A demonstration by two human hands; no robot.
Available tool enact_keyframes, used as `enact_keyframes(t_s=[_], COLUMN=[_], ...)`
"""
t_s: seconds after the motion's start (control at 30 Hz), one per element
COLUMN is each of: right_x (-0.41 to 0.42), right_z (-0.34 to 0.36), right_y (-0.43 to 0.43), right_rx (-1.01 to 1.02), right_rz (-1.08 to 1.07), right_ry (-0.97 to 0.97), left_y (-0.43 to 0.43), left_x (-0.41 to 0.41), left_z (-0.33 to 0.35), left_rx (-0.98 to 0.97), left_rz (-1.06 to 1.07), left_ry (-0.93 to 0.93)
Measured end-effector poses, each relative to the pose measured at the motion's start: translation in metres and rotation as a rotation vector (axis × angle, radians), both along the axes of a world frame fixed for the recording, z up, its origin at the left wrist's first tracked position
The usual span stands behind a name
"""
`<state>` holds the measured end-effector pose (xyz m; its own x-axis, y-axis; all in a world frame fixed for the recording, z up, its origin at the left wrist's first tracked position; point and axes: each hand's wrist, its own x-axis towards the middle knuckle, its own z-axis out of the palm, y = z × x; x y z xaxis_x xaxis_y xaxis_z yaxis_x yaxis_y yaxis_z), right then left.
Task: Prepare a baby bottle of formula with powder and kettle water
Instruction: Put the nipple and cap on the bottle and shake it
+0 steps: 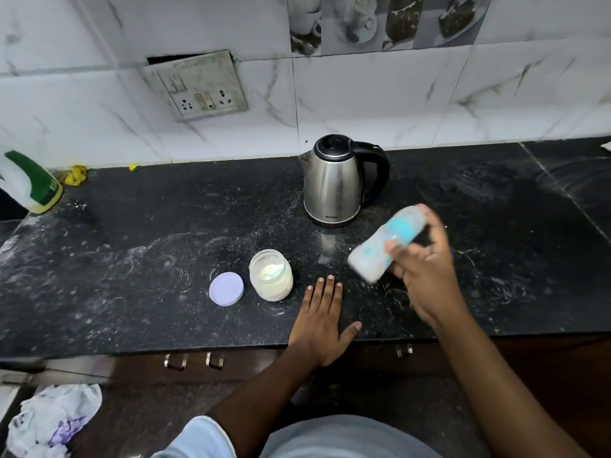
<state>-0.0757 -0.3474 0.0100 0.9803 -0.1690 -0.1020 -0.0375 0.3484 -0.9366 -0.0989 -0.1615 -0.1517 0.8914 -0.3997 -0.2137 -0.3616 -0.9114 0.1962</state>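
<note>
Above counter, R hand grip clamped on blurred bottle; L hand flat, grip apart.

Baby bottle: clear with turquoise markings, smeared by motion blur; sits tilted right of frame centre, one end toward lower left, the other toward upper right; held off the desk in the right hand, fingers curled round its upper part. Cannot tell which end carries the teat.

Kettle: brushed steel body, black lid and handle; stands upright on the desk just above frame centre, lid closed, spout left, handle right.

Powder jar: clear, open, partly filled with pale cream powder; stands upright below frame centre, left of the bottle.

Jar lid: round, lavender; lies flat on the desk just left of the jar.
</note>
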Motion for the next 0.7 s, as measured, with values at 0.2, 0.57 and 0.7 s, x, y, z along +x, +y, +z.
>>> enact_keyframes(t_s=[0.2,0.57,0.7], right_x=[-0.001,-0.001,-0.006], right_z=[-0.001,0.001,-0.002], right_y=[0.001,0.005,0.007], right_rx=[-0.047,-0.057,-0.086], right_rz=[0.088,0.085,0.045], right_ry=[-0.009,-0.051,-0.067], left_y=[0.0,0.0,0.0], left_x=[0.001,0.0,0.0], left_z=[-0.001,-0.001,-0.002], left_rx=[0.016,0.006,-0.001], left_rz=[0.001,-0.006,0.001], left_ry=[-0.004,-0.011,-0.025])
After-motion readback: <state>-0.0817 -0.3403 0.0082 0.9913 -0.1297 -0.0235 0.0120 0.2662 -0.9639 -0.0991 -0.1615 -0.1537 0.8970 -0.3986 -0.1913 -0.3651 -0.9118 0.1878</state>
